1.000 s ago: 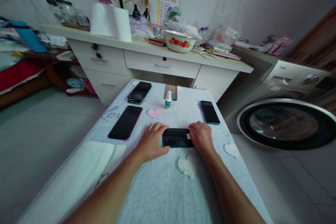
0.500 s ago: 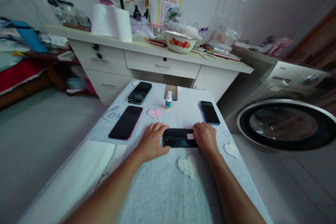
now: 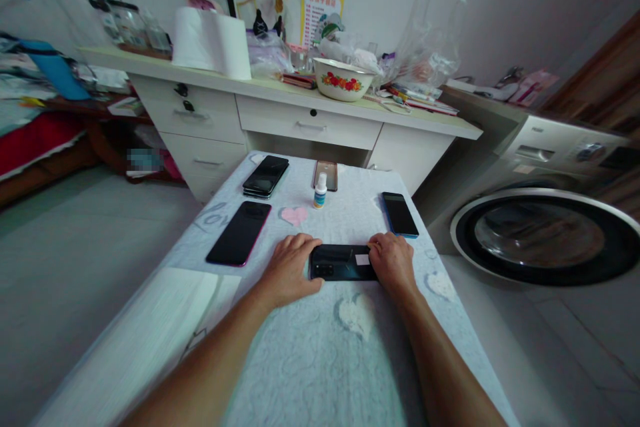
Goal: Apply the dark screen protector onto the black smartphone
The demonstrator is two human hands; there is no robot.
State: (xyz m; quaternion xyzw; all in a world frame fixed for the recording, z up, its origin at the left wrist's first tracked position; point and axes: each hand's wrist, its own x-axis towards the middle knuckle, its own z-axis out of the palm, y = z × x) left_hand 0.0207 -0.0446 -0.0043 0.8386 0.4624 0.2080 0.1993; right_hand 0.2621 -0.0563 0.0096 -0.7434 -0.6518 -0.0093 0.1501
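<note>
A dark smartphone lies crosswise between my hands, its back with the camera block and a small white label turned up. My left hand grips its left end, fingers along the far edge and thumb at the near edge. Around the right end my right hand is closed, partly covering it. Beyond the phone stands a small white spray bottle with a blue label. A phone with a pink edge rests to the left, and a blue-edged phone to the right.
Several stacked phones and a phone case lie at the far end of the cloth-covered table. Behind it stands a white desk bearing a flowered bowl and a paper roll. A washing machine is at right.
Hardly anything differs. Both hands stay on the phone in the same grip, with only a very slight shift of the view.
</note>
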